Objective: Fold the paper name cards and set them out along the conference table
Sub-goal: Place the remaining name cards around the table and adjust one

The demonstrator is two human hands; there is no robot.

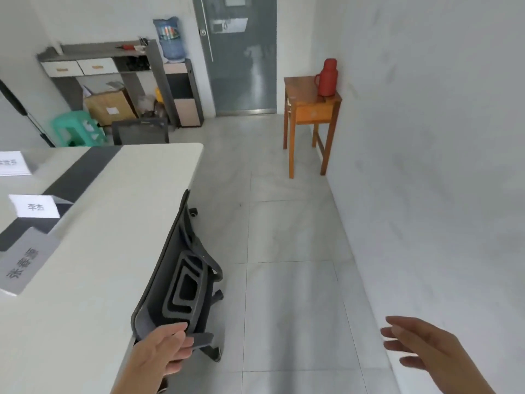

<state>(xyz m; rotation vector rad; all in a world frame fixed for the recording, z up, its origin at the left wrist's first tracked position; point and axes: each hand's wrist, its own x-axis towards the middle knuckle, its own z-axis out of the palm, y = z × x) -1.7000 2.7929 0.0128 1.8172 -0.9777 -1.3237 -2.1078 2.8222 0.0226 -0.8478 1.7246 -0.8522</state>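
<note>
Three folded white name cards stand on the conference table [119, 223] at the left: one nearest me [24, 267], one in the middle [35, 206], one farther back [12, 163]. Each bears dark printed characters. My left hand [164, 351] hangs at the table's near corner, fingers loosely apart, right by the back of a black office chair [181, 280]; I cannot tell whether it touches the chair. It holds nothing. My right hand [420, 345] is out over the floor at the lower right, fingers spread and empty.
The chair is pushed against the table's right edge. A wooden side table [309, 115] with a red thermos [327, 78] stands by the right wall. A grey door [238, 66], a water dispenser [181, 89], shelves, boxes and a green stool [76, 129] line the far wall.
</note>
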